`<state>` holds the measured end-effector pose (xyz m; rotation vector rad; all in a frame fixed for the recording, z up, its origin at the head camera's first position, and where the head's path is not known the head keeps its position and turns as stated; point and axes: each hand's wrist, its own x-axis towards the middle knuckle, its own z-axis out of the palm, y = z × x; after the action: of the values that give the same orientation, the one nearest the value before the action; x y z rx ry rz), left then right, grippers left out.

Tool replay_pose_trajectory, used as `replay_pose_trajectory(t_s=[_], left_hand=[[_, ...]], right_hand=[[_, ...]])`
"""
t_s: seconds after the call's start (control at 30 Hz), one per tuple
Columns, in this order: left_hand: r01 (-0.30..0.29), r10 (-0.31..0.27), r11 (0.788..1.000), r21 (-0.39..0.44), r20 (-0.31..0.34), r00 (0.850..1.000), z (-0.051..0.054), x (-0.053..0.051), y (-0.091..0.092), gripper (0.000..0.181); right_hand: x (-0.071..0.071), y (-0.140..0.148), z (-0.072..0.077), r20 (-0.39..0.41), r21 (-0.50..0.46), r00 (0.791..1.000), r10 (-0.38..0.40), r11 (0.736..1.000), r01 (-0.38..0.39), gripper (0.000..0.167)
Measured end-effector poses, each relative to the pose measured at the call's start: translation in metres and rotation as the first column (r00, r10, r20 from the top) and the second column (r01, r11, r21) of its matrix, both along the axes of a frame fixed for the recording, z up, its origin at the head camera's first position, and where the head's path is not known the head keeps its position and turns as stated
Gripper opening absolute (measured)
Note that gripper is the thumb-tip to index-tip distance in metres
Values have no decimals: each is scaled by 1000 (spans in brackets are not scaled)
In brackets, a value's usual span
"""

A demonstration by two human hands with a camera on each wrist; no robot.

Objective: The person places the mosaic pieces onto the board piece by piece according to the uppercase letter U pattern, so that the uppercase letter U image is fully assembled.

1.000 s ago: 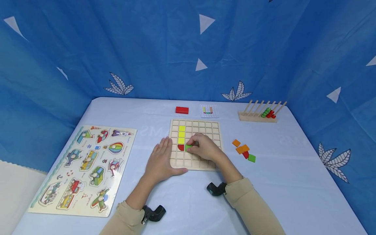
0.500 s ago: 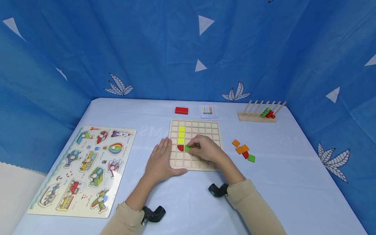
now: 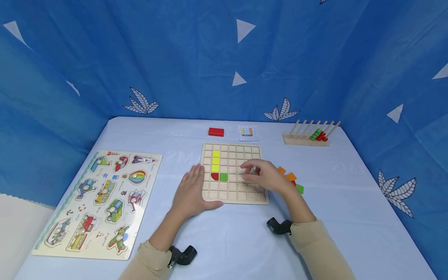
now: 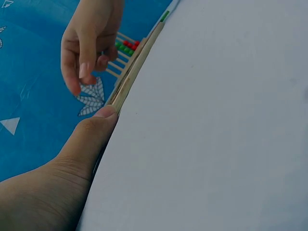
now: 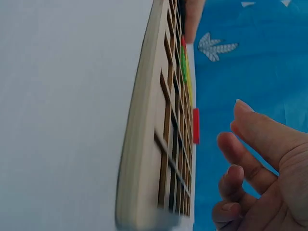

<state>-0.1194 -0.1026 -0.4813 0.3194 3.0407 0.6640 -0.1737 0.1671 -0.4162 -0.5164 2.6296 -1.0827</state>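
Note:
A wooden grid board [image 3: 232,195] lies mid-table. Three yellow squares [image 3: 215,161] stand in one column of its cells, a red quarter-round tile [image 3: 215,176] sits below them, and a green square tile [image 3: 223,177] lies to the right of the red one. My left hand [image 3: 190,193] rests along the board's left side, fingers straight, its thumb against the near edge, as the left wrist view also shows. Over the board's right half hovers my right hand [image 3: 265,175], thumb and fingers apart and holding nothing; the right wrist view [image 5: 260,168] shows the gap between thumb and fingers.
Loose orange tiles [image 3: 290,176] and a green tile [image 3: 299,189] lie right of the board, partly behind my right hand. Behind the board are a red block [image 3: 216,132] and a pattern card [image 3: 248,133]. A bead rack [image 3: 306,140] stands back right; a picture puzzle [image 3: 99,206] lies left.
My right hand has let go of the green square tile, which stays in its cell beside the red one, and has moved right. The left hand has stayed in place.

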Motion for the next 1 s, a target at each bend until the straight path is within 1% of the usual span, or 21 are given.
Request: replay_pose_trajectory(t_s=[0.1,0.2,0.37,0.57,0.73,0.83,1.0], left_hand=[[1,-1,1000,-2,-3,1000,-1,0,0,133],[-1,1,1000,-3,-2,1000,-1,1,0,133],[1,-1,1000,2,-3,1000,-1,0,0,132],[2,-2,1000,16,-5,1000,-1,0,1,132],[2,-2,1000,13,-4,1000,-1,0,1,133],[3,-3,1000,8,0,1000,-1,0,0,133],[7,-7,1000,3,6,1000,-1,0,0,133]], right_hand=[[3,19,3,-1,-11,1000,-13,1000,13,35],[6,37,6,-1,0,999,-50,999,50,34],[10,68,7,-3,46,992,-129,991,129,33],[15,100,9,-5,75,984,-180,981,180,32],[23,124,7,-21,127,973,-228,965,229,33],[28,136,5,-29,136,971,-237,962,238,33],[32,150,2,-18,136,969,-246,960,246,37]])
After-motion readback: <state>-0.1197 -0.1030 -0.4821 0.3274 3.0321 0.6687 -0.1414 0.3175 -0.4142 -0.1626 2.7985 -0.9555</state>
